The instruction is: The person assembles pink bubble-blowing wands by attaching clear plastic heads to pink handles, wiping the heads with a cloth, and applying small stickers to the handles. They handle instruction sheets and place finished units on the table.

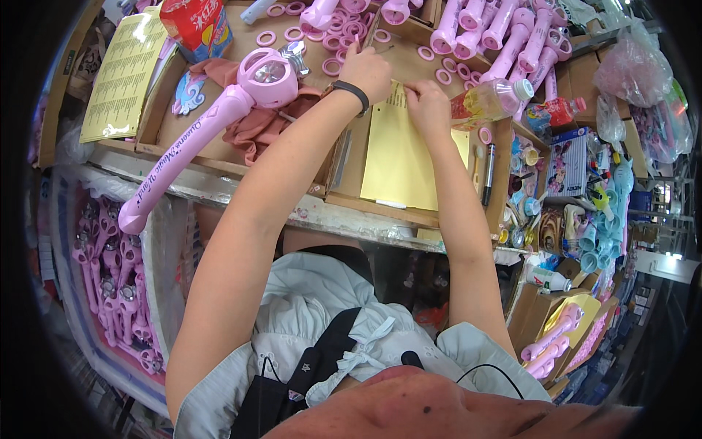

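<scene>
My left hand (368,75), with a black band on its wrist, reaches to a heap of pink rings (338,44). Its fingers are pinched together, and what they hold, if anything, is too small to name. My right hand (430,110) is closed, fingers curled at the far end of a yellow printed sheet (395,157) in a cardboard tray; I cannot make out what is in it. To the left, a large pink toy wand (190,143) with a clear-windowed head lies across the tray edge, its head on a reddish-brown cloth (256,132).
Pink wand parts (512,40) are piled at the far right. A clear bottle (493,102) lies beside my right hand, near a black marker (488,174). A red pouch (196,29) stands far left. A bin of pink wands (113,278) is at lower left.
</scene>
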Motion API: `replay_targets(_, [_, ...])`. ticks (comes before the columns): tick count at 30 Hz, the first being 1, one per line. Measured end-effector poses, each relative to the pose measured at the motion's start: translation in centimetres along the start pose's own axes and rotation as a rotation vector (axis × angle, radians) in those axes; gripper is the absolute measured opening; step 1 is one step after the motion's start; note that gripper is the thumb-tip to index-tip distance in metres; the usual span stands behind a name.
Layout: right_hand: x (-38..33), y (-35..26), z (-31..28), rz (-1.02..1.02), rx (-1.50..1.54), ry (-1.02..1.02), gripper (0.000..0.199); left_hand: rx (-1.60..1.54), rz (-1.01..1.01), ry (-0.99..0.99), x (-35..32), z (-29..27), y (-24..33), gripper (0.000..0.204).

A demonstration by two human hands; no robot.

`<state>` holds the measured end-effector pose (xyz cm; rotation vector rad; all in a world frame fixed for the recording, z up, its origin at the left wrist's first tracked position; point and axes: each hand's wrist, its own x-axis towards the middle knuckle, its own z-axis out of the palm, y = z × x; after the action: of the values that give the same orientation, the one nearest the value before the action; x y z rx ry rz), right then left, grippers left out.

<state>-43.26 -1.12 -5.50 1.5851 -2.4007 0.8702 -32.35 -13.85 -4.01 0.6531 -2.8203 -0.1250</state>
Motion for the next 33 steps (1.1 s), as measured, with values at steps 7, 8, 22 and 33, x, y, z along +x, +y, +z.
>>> replay_targets(7, [0.2,-0.3,-0.3,0.12,0.111,-0.054,0.015,-0.015,0.003,0.009,0.0,0.3,-0.1,0.02])
replay_targets(8, [0.3,-0.4,-0.4,0.153,0.129,-0.073,0.016,-0.019,0.004,0.01,0.0,0.3,-0.1,0.02])
replay_targets(22, [0.7,0.2,0.6,0.208,0.098,-0.124,0.023,-0.054,0.021,0.001,-0.2,-0.1,-0.2,0.014])
replay_targets(33, [0.2,0.5,0.3,0.163,0.24,-0.141,0.021,-0.033,0.018,-0.016,0.0,0.2,-0.3,0.017])
